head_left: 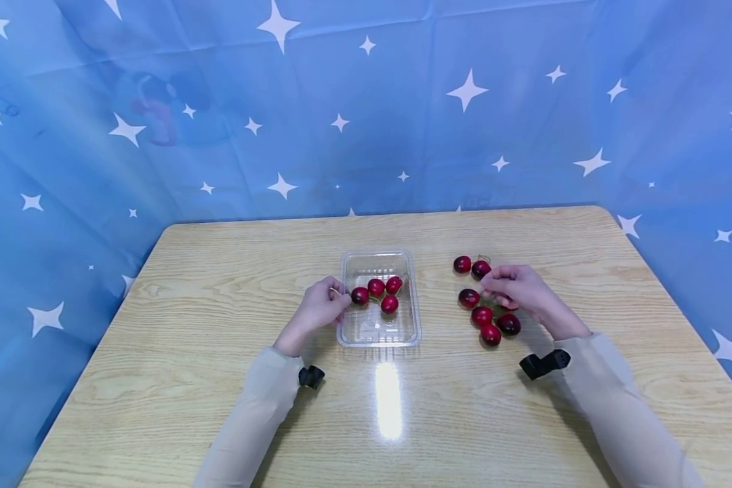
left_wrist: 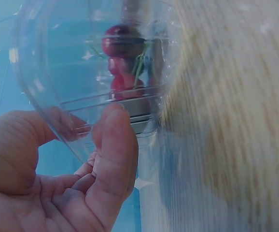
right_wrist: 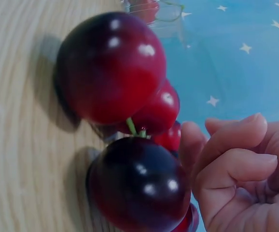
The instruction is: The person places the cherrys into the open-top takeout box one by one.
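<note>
A clear plastic container (head_left: 378, 332) stands mid-table with several dark red cherries (head_left: 390, 304) inside, some with green stems. My left hand (head_left: 323, 305) grips its left wall, thumb and fingers on either side of the rim, as the left wrist view shows. Over a loose group of cherries (head_left: 491, 335) on the right is my right hand (head_left: 521, 288), its fingers bent and fingertips close to the cherries. In the right wrist view a dark cherry (right_wrist: 139, 183) lies right beside the curled fingers (right_wrist: 236, 169). I cannot tell whether the fingertips pinch a stem.
The wooden table (head_left: 250, 271) has rounded far corners. Behind it hangs a blue cloth (head_left: 366, 102) with white stars. Two cherries (head_left: 461, 264) lie at the far side of the loose group. A bright light reflection shows in front of the container.
</note>
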{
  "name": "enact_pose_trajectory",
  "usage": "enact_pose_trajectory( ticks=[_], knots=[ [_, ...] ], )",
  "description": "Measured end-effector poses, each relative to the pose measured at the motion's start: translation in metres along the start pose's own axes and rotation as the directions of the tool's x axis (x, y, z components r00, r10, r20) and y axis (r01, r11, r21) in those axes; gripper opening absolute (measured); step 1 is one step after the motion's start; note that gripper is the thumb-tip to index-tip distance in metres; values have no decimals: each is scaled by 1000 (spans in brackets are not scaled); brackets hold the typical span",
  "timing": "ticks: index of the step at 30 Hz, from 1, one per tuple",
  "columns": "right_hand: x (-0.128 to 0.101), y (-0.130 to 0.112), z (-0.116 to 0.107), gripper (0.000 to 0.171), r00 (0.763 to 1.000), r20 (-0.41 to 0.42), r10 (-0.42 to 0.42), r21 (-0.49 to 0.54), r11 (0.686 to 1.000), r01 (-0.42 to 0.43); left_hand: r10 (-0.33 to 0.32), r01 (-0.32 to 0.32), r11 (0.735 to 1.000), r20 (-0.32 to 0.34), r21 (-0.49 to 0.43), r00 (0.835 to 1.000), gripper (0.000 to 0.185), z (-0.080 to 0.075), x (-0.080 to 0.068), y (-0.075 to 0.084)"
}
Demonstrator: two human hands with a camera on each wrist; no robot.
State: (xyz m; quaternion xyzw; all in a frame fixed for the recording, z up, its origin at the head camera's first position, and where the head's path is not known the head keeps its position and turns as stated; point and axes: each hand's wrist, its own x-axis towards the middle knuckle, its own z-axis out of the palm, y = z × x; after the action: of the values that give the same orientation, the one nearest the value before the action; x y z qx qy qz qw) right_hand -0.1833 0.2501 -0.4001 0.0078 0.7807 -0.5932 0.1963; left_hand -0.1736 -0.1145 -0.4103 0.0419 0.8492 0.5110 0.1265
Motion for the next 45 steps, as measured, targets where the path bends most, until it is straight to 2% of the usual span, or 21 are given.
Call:
enact_pose_trajectory(
  ticks=[5, 10, 17, 20, 25, 30, 38, 45],
  knots=[
    [2, 1, 1, 19, 999, -28, 29, -129, 991, -32, 13, -13, 1000, 0, 8, 1000, 9, 0, 1, -1],
    [4, -1, 4, 18, 997, -63, 42, -287, 956, -59, 15, -15, 1000, 3, 10, 1000, 9, 0, 0, 0],
    [4, -6, 8, 14, 997, -75, 2, -402, 915, -32, 15, -15, 1000, 8, 7, 1000, 9, 0, 0, 1],
    [4, -9, 9, 10, 994, -85, -62, -490, 872, 13, 18, -18, 1000, 10, 7, 1000, 9, 0, 0, 1],
    [5, -12, 11, 5, 980, -85, -182, -644, 760, 85, 21, -21, 1000, 11, 3, 1000, 9, 0, 0, 1],
    [8, -15, 13, 6, 989, -41, -144, -732, 678, 68, 17, -17, 1000, 10, 2, 1000, 10, 0, -1, 1],
    [11, -22, 17, 17, 995, -45, -93, -824, 566, 15, 18, -18, 1000, 11, -1, 1000, 9, 0, 0, 0],
    [15, -20, 19, 9, 996, -9, -90, -879, 476, 35, 16, -16, 1000, 16, 3, 1000, 9, -1, -1, 2]
  ],
)
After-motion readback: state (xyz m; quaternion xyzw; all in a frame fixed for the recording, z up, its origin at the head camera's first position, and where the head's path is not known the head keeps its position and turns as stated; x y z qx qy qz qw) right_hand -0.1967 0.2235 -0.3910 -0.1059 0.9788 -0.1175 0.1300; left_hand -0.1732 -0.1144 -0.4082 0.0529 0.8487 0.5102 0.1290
